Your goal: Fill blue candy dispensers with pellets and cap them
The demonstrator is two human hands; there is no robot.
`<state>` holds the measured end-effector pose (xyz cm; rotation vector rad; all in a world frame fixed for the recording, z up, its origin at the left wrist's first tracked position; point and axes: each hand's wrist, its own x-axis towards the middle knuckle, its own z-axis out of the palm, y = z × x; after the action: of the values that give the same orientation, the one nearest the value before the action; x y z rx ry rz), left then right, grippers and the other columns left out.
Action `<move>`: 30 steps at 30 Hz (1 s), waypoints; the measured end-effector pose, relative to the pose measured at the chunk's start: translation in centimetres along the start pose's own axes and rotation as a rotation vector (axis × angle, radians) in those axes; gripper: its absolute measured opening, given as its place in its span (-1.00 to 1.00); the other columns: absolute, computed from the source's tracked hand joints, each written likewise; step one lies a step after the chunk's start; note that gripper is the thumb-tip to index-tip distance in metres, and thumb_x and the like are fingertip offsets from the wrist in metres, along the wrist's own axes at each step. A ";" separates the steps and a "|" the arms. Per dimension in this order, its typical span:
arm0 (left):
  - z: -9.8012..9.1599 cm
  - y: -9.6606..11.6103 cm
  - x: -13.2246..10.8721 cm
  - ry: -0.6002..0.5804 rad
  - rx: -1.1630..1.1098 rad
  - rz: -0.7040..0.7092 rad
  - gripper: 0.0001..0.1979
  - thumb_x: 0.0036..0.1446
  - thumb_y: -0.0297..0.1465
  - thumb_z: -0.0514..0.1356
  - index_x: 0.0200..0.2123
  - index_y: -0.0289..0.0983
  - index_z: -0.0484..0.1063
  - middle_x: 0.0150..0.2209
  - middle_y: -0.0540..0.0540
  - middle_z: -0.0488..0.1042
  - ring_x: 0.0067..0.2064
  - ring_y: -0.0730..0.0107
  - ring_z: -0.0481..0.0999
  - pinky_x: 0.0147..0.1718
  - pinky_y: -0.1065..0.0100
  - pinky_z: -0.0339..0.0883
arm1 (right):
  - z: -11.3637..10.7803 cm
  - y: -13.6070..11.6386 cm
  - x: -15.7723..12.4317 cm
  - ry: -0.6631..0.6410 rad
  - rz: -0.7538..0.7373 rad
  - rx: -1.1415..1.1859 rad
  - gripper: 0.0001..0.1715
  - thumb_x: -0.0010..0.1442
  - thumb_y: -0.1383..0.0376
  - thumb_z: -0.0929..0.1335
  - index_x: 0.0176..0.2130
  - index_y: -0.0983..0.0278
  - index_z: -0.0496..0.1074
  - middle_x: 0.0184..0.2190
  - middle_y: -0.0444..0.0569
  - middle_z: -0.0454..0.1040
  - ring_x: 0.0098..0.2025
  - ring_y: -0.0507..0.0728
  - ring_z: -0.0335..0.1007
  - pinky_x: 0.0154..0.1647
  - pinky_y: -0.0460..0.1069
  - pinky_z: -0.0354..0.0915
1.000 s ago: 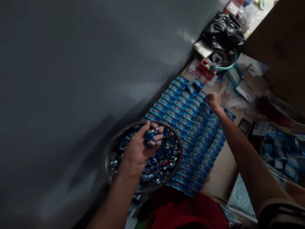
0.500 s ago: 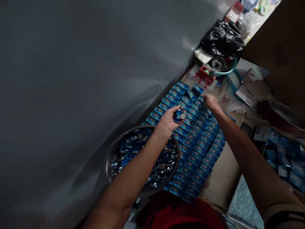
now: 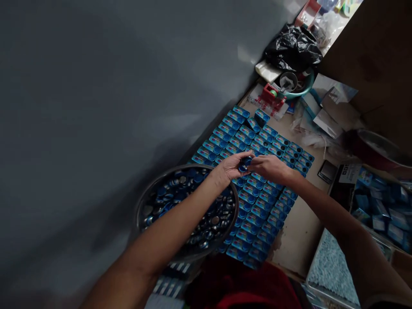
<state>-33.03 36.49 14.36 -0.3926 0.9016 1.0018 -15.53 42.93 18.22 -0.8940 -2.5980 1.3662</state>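
My left hand (image 3: 230, 168), palm up, has its fingers curled round several small round tins (image 3: 245, 164), blue and silver. Against these tins, the fingers of my right hand (image 3: 268, 166) are pinched together on one of them, its outline partly hidden by the fingertips. Below both hands stand rows of small blue boxes (image 3: 255, 210) with printed fronts; some in the upper right rows show a dark round hole. Under my left forearm, a wide metal basin (image 3: 237, 206) holds many more of the same tins.
A red tape dispenser (image 3: 269, 92), a teal bowl (image 3: 309, 88) and a black plastic bag (image 3: 294, 47) sit at the far end. Clear plastic and card pieces (image 3: 328, 122) lie to the right. More blue boxes (image 3: 383, 206) are heaped at right. A grey wall (image 3: 112, 107) borders the left.
My right hand has come back from the upper right rows of boxes to the tins in my left hand. My left hand stays in nearly the same place. The view has shifted slightly.
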 end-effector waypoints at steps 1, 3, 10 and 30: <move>0.0 -0.1 0.0 0.012 0.024 -0.011 -0.93 0.26 -0.58 0.29 -0.29 -0.35 0.52 -0.49 -0.09 0.58 -0.56 0.37 0.58 -0.54 0.39 0.54 | -0.5 0.8 -0.1 0.051 0.038 0.005 -0.93 0.18 0.22 0.54 -0.27 0.01 0.69 -0.18 -0.08 0.66 -0.04 0.17 0.60 0.04 0.02 0.49; 0.2 0.1 0.0 0.040 0.078 -0.013 -0.92 0.24 -0.61 0.30 -0.28 -0.35 0.52 -0.45 -0.12 0.60 -0.51 0.34 0.62 -0.49 0.36 0.59 | -1.5 2.7 0.1 0.220 0.137 0.000 -0.87 0.20 0.21 0.50 -0.22 0.10 0.71 -0.15 -0.05 0.68 -0.09 0.18 0.61 0.02 0.04 0.48; 0.8 2.8 0.2 -0.016 0.107 0.003 -0.90 0.32 -0.48 0.25 -0.28 -0.37 0.55 -0.40 -0.21 0.62 -0.49 0.29 0.63 -0.56 0.38 0.53 | -2.1 8.2 5.4 0.209 0.477 -0.434 -0.65 0.23 0.37 0.39 -0.06 0.21 0.71 -0.11 0.00 0.69 -0.04 0.17 0.59 0.01 -0.04 0.37; 0.2 3.0 -1.0 0.015 0.091 0.073 -0.85 0.41 -0.45 0.21 -0.11 -0.35 0.60 -0.38 -0.16 0.58 -0.47 0.39 0.60 -0.57 0.49 0.46 | -2.5 5.3 8.8 0.199 0.588 -0.407 -0.83 0.08 0.30 0.57 -0.29 0.21 0.56 -0.23 -0.04 0.65 -0.15 0.19 0.53 -0.16 -0.01 0.35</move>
<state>-35.74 37.63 15.62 -0.2926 0.9775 1.0217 -19.55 51.71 13.88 -1.8575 -2.5968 0.7518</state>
